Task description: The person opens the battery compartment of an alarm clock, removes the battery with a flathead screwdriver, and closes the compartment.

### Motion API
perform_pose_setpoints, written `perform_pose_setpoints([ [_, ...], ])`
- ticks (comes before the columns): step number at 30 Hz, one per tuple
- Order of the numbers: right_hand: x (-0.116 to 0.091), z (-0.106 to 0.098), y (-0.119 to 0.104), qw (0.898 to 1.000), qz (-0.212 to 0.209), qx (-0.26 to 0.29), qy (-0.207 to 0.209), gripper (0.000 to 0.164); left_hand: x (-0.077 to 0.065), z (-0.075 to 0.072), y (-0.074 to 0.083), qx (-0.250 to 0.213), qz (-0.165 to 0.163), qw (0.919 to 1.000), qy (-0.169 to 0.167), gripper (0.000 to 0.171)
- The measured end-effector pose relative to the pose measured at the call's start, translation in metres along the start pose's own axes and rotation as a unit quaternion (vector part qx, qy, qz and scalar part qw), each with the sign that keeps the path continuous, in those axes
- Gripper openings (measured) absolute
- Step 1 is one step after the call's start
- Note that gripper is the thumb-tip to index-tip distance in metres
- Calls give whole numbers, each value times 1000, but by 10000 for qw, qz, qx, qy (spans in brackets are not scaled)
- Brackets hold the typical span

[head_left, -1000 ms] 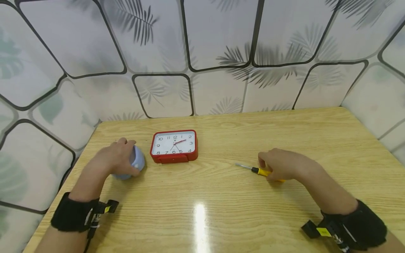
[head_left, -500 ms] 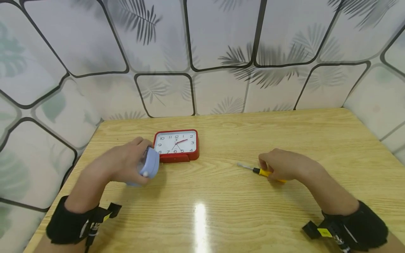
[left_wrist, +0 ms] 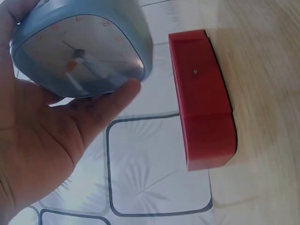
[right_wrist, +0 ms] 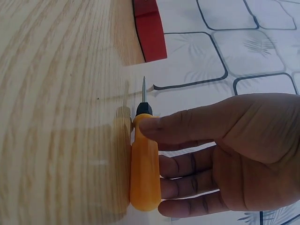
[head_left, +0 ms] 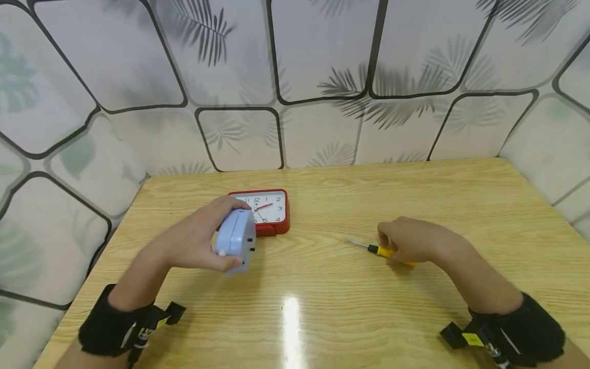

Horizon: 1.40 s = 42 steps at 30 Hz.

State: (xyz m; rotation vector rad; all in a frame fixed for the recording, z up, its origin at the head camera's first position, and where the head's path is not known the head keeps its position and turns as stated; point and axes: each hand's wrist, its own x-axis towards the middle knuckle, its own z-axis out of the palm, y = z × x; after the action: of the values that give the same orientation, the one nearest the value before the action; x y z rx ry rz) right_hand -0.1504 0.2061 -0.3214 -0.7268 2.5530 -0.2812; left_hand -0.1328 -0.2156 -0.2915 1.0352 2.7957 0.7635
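Observation:
My left hand (head_left: 200,238) grips a light blue alarm clock (head_left: 234,236) between thumb and fingers, tilted on edge over the table. Its back, with small black knobs, faces right in the head view. In the left wrist view the blue clock's white dial (left_wrist: 89,56) shows, with my thumb along its lower rim. Behind it stands a red alarm clock (head_left: 272,211), its left part hidden by my hand and the blue clock. Over at the right, my right hand (head_left: 417,238) holds a screwdriver (right_wrist: 145,164) by its yellow handle, thumb near the black collar; its metal tip points left.
A wood-grain table (head_left: 322,287) bears everything, with a bright light reflection near its front. Patterned panels (head_left: 318,133) with leaf prints rise along the back and both sides. Black bands (head_left: 521,328) with small cameras wrap both wrists.
My left hand has lifted the blue alarm clock and carried it right, turning it so its back shows, now in front of the red clock. The right hand and screwdriver have stayed put.

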Motion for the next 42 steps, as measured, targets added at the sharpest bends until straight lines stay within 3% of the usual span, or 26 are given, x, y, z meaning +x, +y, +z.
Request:
perform_pose_setpoints([
  [4, -1, -1, 0, 9999, 15, 16, 137, 30, 3, 6, 1, -703, 303, 9968, 233, 79],
  [10, 0, -4, -2, 9989, 18, -150, 437, 44, 9, 20, 6, -1720, 555, 9820, 553, 81],
  [15, -1, -4, -8, 9897, -349, -514, 1287, 39, 14, 31, 12, -2115, 612, 9730, 691, 81],
  [21, -4, 1, -27, 9643, -1200, -315, 2338, 26, 16, 43, 26, -1916, 443, 9745, 1084, 83],
  [28, -6, 8, -50, 9094, -2437, -216, 3363, 24, 17, 56, 41, -1726, 647, 9711, 1516, 87],
  [31, -7, 11, -58, 9019, -2582, -110, 3461, 30, 18, 60, 45, -1677, 939, 9655, 1758, 87],
  [37, -6, 19, -76, 9084, -2619, 506, 3220, 53, 21, 67, 53, -1768, 1761, 9418, 2253, 85],
  [42, -7, 26, -91, 8973, -2973, 1324, 2982, 75, 22, 71, 60, -2039, 2224, 9240, 2350, 84],
])
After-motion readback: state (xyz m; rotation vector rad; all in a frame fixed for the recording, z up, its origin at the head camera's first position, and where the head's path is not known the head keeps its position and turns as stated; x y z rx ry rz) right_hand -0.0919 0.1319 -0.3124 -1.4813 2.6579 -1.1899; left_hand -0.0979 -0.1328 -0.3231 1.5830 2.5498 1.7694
